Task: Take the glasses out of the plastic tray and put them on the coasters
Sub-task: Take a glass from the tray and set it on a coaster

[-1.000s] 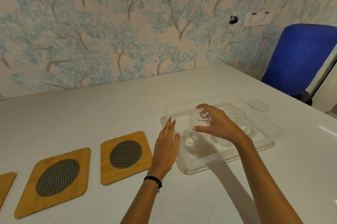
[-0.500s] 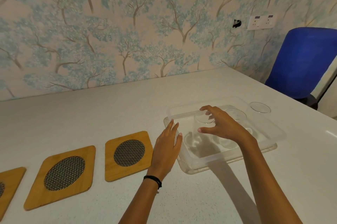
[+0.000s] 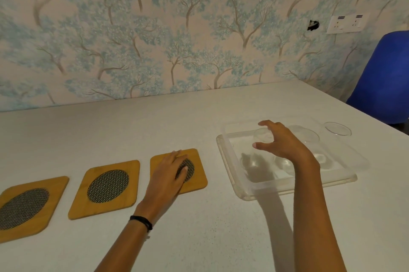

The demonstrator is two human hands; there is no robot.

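Note:
A clear plastic tray (image 3: 247, 180) sits on the white table at the right, with clear glasses standing in it. My right hand (image 3: 281, 143) is over the tray, its fingers and thumb curled around the rim of the leftmost glass (image 3: 263, 136). Another glass (image 3: 306, 135) stands behind my hand, and a third glass (image 3: 338, 128) at the tray's far right. Three wooden coasters with dark mesh centres lie in a row to the left. My left hand (image 3: 168, 175) lies flat on the nearest coaster (image 3: 197, 181), fingers spread, holding nothing.
The middle coaster (image 3: 106, 187) and the left coaster (image 3: 24, 205) lie bare. A blue chair (image 3: 385, 77) stands beyond the table's right edge. The wallpapered wall with a socket plate (image 3: 347, 23) runs along the table's far side.
My left hand moved left from the tray's edge onto the nearest coaster. My right hand stays at the same glass's rim. The view turned left, showing more of the coasters.

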